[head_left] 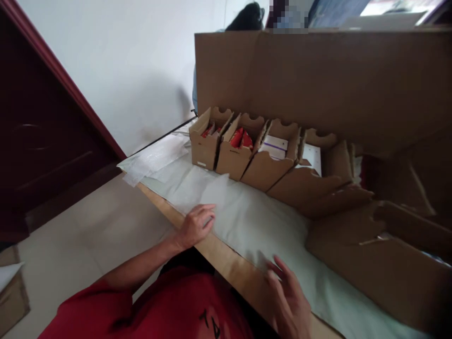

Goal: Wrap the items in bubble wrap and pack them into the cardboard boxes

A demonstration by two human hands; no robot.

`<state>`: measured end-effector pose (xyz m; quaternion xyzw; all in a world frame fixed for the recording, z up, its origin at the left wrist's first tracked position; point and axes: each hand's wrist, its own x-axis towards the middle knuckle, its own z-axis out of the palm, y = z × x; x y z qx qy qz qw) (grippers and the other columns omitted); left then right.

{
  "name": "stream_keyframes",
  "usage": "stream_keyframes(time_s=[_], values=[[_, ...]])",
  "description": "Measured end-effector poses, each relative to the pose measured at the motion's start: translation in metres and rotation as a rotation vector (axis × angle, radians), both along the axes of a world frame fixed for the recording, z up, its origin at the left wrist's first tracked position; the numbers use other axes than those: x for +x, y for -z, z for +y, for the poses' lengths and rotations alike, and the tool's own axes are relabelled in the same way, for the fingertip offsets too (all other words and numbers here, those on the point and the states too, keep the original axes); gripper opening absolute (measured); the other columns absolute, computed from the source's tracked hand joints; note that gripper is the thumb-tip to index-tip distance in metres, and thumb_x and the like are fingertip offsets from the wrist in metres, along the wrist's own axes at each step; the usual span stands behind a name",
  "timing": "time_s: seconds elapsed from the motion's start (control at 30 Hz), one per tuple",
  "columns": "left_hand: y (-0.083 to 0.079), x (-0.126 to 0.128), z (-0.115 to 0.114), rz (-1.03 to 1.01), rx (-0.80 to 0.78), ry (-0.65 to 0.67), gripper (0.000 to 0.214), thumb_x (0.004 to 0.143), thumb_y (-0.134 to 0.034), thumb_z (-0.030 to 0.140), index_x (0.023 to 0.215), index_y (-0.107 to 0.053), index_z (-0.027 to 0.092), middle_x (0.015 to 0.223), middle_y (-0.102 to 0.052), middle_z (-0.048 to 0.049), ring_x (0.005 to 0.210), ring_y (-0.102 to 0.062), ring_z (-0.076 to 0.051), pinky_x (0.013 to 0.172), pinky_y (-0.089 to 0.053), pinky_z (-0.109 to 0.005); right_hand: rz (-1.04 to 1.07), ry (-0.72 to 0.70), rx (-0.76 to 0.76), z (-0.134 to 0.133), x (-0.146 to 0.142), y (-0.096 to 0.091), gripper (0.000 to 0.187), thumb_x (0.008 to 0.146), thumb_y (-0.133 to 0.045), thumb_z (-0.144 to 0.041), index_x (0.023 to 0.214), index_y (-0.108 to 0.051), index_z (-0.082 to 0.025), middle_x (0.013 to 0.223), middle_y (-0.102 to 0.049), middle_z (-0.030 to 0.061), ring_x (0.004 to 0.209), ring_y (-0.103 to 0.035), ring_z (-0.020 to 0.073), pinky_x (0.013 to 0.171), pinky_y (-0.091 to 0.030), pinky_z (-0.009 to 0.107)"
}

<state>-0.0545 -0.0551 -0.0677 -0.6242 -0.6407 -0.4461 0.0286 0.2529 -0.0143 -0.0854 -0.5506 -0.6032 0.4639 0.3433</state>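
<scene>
My left hand [196, 227] rests at the table's front edge, its fingers loosely bent with a gap at the thumb and nothing visible in them. Just beyond its fingertips lies a thin translucent white sheet or bag [216, 189]; I cannot tell which. Over the wooden edge to the right, my right hand [287, 299] has its fingers apart and holds nothing. A pale green cloth [247, 212] covers the table under and beyond both hands.
Cardboard bins stand in a row at the back, one with red packets [241, 138], another with a white box [275, 146]. A large open carton [370, 263] is at right. Clear plastic bags [158, 153] lie far left. Behind a tall cardboard panel [318, 75], a person's head shows.
</scene>
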Motion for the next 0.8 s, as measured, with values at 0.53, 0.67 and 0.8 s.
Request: stream_keyframes(time_s=[0.53, 0.67, 0.8], values=[[0.003, 0.013, 0.012, 0.004, -0.127, 0.102, 0.017, 0.089, -0.062, 0.023, 0.103, -0.071, 0.021, 0.120, -0.073, -0.0103, 0.108, -0.070, -0.022, 0.096, -0.059, -0.038, 0.105, 0.021, -0.252, 0.030, -0.026, -0.014, 0.106, 0.067, -0.078, -0.069, 0.149, -0.042, -0.014, 0.088, -0.071, 0.0042, 0.064, -0.067, 0.0215, 0.045, -0.055, 0.030], [-0.004, -0.090, 0.023, 0.115, -0.215, -0.281, 0.023, 0.082, -0.063, 0.016, 0.103, -0.072, 0.021, 0.124, -0.070, -0.0131, 0.117, -0.065, -0.030, 0.105, -0.053, -0.049, -0.031, 0.068, -0.148, 0.043, -0.008, -0.019, 0.098, 0.067, -0.075, -0.071, 0.143, -0.051, -0.015, 0.093, -0.074, 0.0081, 0.072, -0.071, 0.0241, 0.056, -0.058, 0.031], [-0.013, -0.179, 0.020, 0.168, -0.257, -0.576, 0.037, 0.081, -0.063, 0.016, 0.118, -0.069, 0.017, 0.140, -0.058, -0.0205, 0.136, -0.048, -0.041, 0.114, -0.037, -0.063, -0.083, 0.211, -0.067, 0.053, 0.009, -0.005, 0.090, 0.072, -0.073, -0.070, 0.143, -0.055, -0.018, 0.099, -0.075, 0.0088, 0.082, -0.072, 0.0243, 0.071, -0.059, 0.034]])
